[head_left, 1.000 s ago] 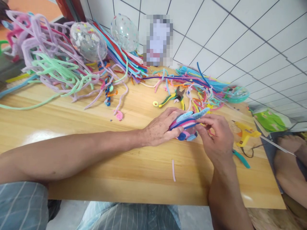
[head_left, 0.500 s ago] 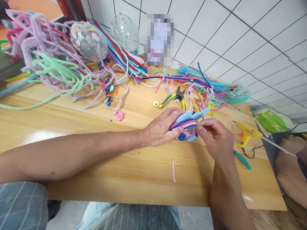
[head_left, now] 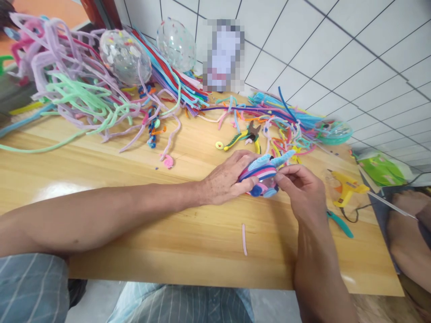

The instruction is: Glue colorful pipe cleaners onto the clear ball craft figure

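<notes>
A small round craft piece (head_left: pixel 261 174) wrapped in blue, pink, white and light-blue pipe cleaners is held just above the wooden table. My left hand (head_left: pixel 230 178) wraps around its left side, thumb across the front. At its right edge my right hand (head_left: pixel 299 186) is closed, thumb and forefinger pinching at the ends of the coloured bands; the fingertips hide exactly what is between them. Light-blue fuzzy parts stick up on top of the piece, and dark-blue and pink coils show underneath. On the table nearer me lies a short pink pipe-cleaner strip (head_left: pixel 244 239).
Yellow-green pliers (head_left: pixel 237 140) lie beyond my hands, amid pipe-cleaner scraps. To the right are a yellow glue gun (head_left: pixel 346 186) and a teal-handled tool (head_left: pixel 340 223). Tangled pipe cleaners (head_left: pixel 84 101) and clear balls (head_left: pixel 124 57) fill the back left. Another person's arm (head_left: pixel 409 233) is at far right.
Almost nothing differs. My right hand has shifted very slightly left at the edge of the craft piece; my left hand keeps its hold.
</notes>
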Demonstrator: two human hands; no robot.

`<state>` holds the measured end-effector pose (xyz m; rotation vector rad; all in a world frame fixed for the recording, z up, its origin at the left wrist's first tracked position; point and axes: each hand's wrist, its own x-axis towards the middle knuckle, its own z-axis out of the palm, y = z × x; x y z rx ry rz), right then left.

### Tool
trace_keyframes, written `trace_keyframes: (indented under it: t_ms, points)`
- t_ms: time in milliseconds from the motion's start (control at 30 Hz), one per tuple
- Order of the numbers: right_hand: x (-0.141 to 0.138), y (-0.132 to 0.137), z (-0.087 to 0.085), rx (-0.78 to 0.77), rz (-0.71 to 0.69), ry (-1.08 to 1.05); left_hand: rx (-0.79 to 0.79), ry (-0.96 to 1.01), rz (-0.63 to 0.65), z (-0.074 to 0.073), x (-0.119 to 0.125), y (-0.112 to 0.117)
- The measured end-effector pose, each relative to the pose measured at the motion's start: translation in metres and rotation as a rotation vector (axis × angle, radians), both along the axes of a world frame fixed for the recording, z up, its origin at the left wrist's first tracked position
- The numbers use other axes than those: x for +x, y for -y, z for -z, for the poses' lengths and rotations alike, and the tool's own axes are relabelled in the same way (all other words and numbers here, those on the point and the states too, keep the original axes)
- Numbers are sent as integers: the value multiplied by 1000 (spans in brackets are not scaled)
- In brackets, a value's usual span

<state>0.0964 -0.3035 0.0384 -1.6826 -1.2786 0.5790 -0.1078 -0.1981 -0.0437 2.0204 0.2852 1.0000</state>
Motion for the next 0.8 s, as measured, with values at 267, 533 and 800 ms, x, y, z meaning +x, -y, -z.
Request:
trace_keyframes:
  t_ms: [267,533,800]
  points:
    - [-5,-1,-2,2,-7,0,15,-2,1,3,1,0]
    - [-7,-3,-2,6,-22,2,23,13,-4,2,1,0]
    - [-4,-2,2,9,-28,-4,17,9,14,-1,0,-1]
